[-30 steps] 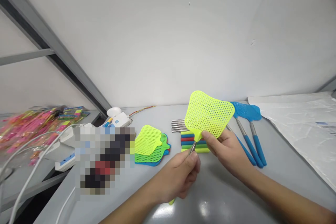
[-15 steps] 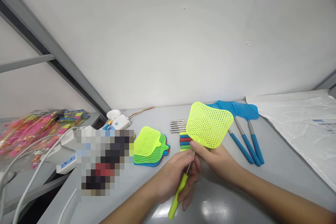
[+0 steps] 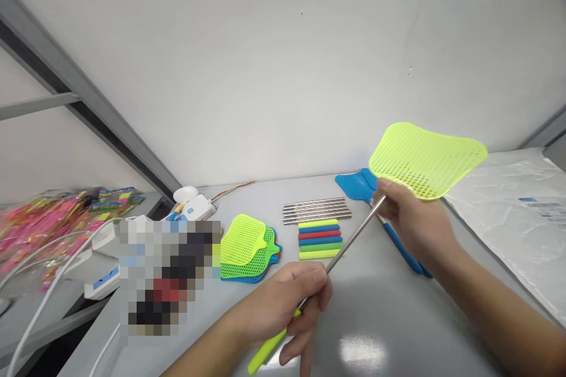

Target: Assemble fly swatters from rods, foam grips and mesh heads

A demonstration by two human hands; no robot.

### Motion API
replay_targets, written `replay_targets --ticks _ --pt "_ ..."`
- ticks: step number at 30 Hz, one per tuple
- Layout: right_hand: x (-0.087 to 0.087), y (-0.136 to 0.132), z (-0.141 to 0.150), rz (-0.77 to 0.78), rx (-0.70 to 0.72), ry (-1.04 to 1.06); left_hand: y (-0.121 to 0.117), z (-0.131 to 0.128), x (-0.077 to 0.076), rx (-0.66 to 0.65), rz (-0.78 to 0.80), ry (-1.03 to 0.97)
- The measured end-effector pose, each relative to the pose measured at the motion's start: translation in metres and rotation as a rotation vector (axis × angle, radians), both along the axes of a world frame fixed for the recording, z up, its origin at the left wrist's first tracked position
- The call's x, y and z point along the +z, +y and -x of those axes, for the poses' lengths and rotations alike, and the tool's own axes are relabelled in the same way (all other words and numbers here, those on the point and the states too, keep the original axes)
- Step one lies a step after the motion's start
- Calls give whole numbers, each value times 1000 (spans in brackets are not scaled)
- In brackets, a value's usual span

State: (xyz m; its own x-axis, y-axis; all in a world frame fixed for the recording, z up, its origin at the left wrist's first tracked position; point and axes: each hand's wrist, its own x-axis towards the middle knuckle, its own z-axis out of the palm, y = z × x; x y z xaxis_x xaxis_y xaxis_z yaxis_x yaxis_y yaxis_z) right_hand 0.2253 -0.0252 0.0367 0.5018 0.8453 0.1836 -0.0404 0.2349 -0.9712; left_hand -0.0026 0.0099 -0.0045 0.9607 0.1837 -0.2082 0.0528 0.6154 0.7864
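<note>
A yellow-green fly swatter (image 3: 422,159) with a metal telescopic rod is held in both hands, slanting up to the right. My left hand (image 3: 294,297) is closed around the rod just above its yellow-green grip. At the upper end, my right hand (image 3: 409,218) pinches the neck below the perforated head. Beyond the hands lie loose metal rods (image 3: 316,211) in a row and several coloured handle sleeves (image 3: 319,240) beneath them. Left of these is a stack of loose swatter heads (image 3: 243,241), yellow-green on top. Blue fly swatters (image 3: 354,185) lie partly hidden behind my right hand.
A white plastic mailer bag (image 3: 517,200) covers the table's right side. At left are power strips (image 3: 104,283) with white cables, a pixelated patch, and bagged pink items (image 3: 48,218). The grey table (image 3: 367,318) meets a white wall.
My right hand has moved up and right with the swatter head, drawing the rod out long. My left hand has shifted slightly down and left. The rods and handle sleeves are now more visible.
</note>
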Motion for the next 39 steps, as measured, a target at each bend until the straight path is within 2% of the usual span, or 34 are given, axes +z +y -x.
replay_targets --ticks 3,7,10,12,15,18,23,27,29,31,34,36,39 --pt "5 5 -16 -83 18 38 -1 -1 1 -4 -13 8" --pt "-1 2 -2 -37 75 -35 -2 -2 -1 30 -49 5" --pt "-11 -4 24 86 296 -125 -2 -4 -3 78 -55 12" --pt "-16 -8 38 148 450 -77 -2 -6 -4 91 -61 14" --pt "-17 -10 43 186 536 -12 -1 -6 -3 83 -54 -7" --pt "-10 -6 25 157 475 -57 0 -4 1 55 -19 -30" --pt "8 6 -23 7 171 75 2 -1 4 -12 -16 27" --pt "13 8 -35 -90 135 171 1 -1 3 -27 -15 29" --pt "8 7 -26 -118 127 194 0 -1 2 -23 -29 40" --pt "-2 3 -7 -65 154 135 0 0 0 3 -43 51" --pt "-17 -6 26 128 385 -25 0 -1 -4 64 -39 36" --pt "-23 -12 43 175 553 -6 0 -1 -5 75 -45 22" --pt "-22 -17 50 161 594 11 0 -3 -2 43 -41 -5"
